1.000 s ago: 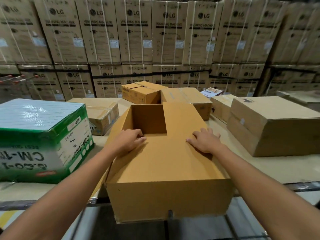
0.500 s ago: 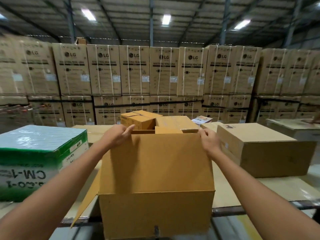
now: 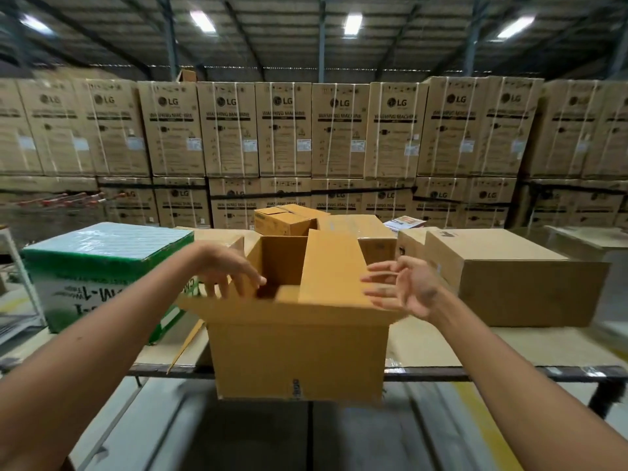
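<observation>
- Corrugated brown cardboard forms the open box at the low centre of the frame. It is a matte, square-edged cuboid, and its near face hangs out past the edge of the table. A hard press on the near flaps could, I judge, tip it off toward the floor.
- One thin bottom flap pokes out at the box's lower left and might snag or crease if the box is slid.
- Left hand is empty, with fingers spread and loosely bent over the left flap. Blur hides whether it touches.
- Right hand is also empty, its palm turned inward just beside the right edge.
- With neither hand gripping, the stiff long flap lying tilted across the opening may spring back up. Its raw edge could nick bare fingers.
- At centre left, the green box has a glossy, film-wrapped top.
- At centre right, a plain closed carton looks smooth and dull.
- Farther back sits a small yellowish box. Behind it, strapped washing-machine cartons wall the upper frame.
</observation>
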### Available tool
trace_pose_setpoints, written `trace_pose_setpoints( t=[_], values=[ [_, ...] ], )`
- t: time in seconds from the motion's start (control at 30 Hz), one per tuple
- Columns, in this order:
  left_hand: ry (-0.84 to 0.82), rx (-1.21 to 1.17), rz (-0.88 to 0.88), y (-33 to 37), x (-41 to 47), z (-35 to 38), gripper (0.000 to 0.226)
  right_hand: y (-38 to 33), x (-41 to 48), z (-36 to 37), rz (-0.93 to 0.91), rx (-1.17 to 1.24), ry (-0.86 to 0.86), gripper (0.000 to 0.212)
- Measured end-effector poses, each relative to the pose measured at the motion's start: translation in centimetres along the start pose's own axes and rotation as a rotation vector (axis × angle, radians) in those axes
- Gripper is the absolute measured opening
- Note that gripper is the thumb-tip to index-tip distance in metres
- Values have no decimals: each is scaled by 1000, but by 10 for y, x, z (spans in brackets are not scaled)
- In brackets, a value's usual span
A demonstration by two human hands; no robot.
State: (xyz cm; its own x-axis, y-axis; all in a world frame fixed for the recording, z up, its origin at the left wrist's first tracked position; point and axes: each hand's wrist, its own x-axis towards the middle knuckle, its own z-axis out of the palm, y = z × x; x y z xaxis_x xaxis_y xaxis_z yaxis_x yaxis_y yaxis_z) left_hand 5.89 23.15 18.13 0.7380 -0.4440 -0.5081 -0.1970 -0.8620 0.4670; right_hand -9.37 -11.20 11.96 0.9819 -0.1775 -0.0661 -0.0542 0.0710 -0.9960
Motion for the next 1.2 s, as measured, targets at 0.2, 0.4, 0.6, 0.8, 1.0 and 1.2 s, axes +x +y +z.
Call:
trace_pose_setpoints(
  t=[0.2, 0.4, 0.6, 0.8, 1.0, 1.2],
  values=[
    [207, 219, 90, -16, 51, 106, 65, 57, -18, 8, 109, -899, -60, 28],
    [503, 390, 132, -23, 94, 171, 73, 91, 0, 11, -9, -1101, 105, 40],
    [544, 513, 138, -20, 123, 169, 66, 104, 29, 26, -210, -1304, 172, 51],
    [573, 429, 88, -20, 151, 166, 48, 125, 80, 72, -439, -1396, 162, 60],
    [552, 425, 48, -20, 163, 160, 47, 126, 112, 97, -559, -1495, 78, 62],
    [242, 417, -12, -15, 177, 144, 80, 101, 116, 85, -750, -1306, 233, 57]
  ],
)
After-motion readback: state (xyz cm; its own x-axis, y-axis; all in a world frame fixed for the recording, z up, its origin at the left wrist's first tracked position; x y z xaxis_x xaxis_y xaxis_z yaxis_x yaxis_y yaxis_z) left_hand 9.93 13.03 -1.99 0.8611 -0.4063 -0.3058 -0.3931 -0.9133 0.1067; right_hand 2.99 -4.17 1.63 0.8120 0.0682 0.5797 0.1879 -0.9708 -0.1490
